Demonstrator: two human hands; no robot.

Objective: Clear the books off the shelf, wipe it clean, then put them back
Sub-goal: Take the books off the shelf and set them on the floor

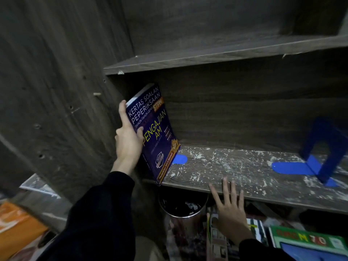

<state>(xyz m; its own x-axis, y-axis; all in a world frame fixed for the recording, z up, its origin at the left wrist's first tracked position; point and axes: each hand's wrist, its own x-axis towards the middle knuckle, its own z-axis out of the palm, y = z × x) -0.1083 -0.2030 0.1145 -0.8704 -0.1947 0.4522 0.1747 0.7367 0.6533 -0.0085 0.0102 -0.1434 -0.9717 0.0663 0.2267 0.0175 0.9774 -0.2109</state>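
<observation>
My left hand (128,140) grips a dark blue paperback book (154,132) with yellow and white lettering, holding it tilted at the left end of the wooden shelf (235,172). The book's lower corner rests near the shelf's front edge, over a blue bookend base (179,159). The shelf board is dark wood speckled with white flecks and dust. My right hand (230,210) hangs just below the shelf's front edge, fingers spread, fingertips touching the edge, holding nothing.
A blue metal bookend (323,153) stands at the shelf's right end. Another shelf (226,55) runs above. Below sit a round metal bin (183,210), stacked books (308,240) at lower right and an orange book (17,227) at lower left. The cabinet side wall (56,91) rises at left.
</observation>
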